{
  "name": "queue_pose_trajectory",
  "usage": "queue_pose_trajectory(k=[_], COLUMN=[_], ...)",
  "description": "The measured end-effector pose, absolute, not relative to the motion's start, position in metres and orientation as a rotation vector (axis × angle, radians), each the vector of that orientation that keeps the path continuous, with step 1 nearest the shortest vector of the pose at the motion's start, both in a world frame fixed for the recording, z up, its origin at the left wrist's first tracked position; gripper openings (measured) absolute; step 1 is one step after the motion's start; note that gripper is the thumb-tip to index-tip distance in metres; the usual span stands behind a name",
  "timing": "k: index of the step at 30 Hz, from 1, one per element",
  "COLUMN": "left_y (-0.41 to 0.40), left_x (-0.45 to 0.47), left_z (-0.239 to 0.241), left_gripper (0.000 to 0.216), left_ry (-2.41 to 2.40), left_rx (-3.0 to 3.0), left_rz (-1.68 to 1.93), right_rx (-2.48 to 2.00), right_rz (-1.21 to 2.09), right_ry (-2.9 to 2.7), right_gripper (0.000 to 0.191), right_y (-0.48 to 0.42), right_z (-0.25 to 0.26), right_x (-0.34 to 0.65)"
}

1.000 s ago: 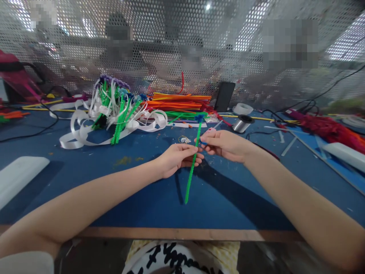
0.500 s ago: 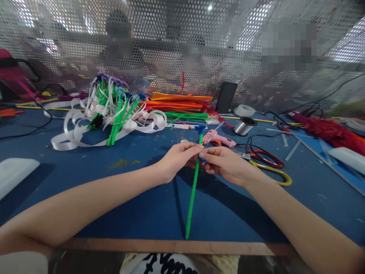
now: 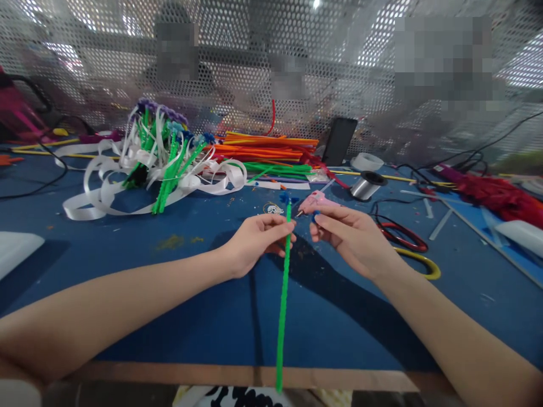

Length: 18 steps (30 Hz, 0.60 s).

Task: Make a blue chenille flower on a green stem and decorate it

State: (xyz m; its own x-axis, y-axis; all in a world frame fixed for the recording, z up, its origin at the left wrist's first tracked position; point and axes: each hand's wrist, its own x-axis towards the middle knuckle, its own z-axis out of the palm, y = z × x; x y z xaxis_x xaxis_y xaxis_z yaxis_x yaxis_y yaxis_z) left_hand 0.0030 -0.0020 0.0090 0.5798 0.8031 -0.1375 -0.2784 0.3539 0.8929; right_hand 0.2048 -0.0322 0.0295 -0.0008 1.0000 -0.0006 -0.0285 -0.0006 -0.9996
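Note:
My left hand (image 3: 265, 237) pinches a long green pipe cleaner stem (image 3: 283, 299) near its upper end. A small blue pipe cleaner flower (image 3: 288, 198) tops that stem, which points down toward the table's front edge. To the right, apart from the stem, my right hand (image 3: 348, 232) is closed on a small blue pipe cleaner piece (image 3: 315, 216) between thumb and fingers. Just behind the right hand lies a pink glue gun (image 3: 317, 199), partly covered by the fingers.
Finished-looking pipe cleaner flowers with white ribbon (image 3: 167, 164) lie at the back left. Behind are orange pipe cleaners (image 3: 263, 150), a black phone (image 3: 339, 141) and a wire spool (image 3: 368, 185). Scissors with red and yellow handles (image 3: 428, 265) rest by my right wrist. A perforated metal screen (image 3: 237, 73) stands behind.
My hands have parted: the right has moved right with the small blue piece, away from the stem. The left has shifted slightly left with the green stem, whose lower end now hangs nearer me.

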Motion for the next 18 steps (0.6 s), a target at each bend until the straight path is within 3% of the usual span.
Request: queue_pose_trajectory(k=[5, 8, 12, 15, 18], left_y=[-0.006, -0.005, -0.004, -0.003, -0.002], left_x=[0.003, 0.003, 0.003, 0.004, 0.004], left_z=[0.004, 0.003, 0.004, 0.005, 0.004], left_gripper=[0.035, 0.033, 0.033, 0.032, 0.029], left_ry=[0.581, 0.575, 0.590, 0.599, 0.605], left_rx=[1.075, 1.085, 1.041, 1.020, 1.022], left_rz=[0.667, 0.654, 0.667, 0.656, 0.640], right_rx=[-1.235, -1.354, -1.369, -1.335, -1.397], right_rz=[0.935, 0.591, 0.121, 0.018, 0.049], right_ry=[-1.318, -1.508, -1.751, -1.792, -1.715], right_gripper=[0.017, 0.016, 0.030, 0.035, 0.026], right_y=[-0.039, -0.045, -0.046, -0.045, -0.045], right_z=[0.028, 0.030, 0.030, 0.029, 0.028], right_x=[0.202, 0.204, 0.210, 0.212, 0.212])
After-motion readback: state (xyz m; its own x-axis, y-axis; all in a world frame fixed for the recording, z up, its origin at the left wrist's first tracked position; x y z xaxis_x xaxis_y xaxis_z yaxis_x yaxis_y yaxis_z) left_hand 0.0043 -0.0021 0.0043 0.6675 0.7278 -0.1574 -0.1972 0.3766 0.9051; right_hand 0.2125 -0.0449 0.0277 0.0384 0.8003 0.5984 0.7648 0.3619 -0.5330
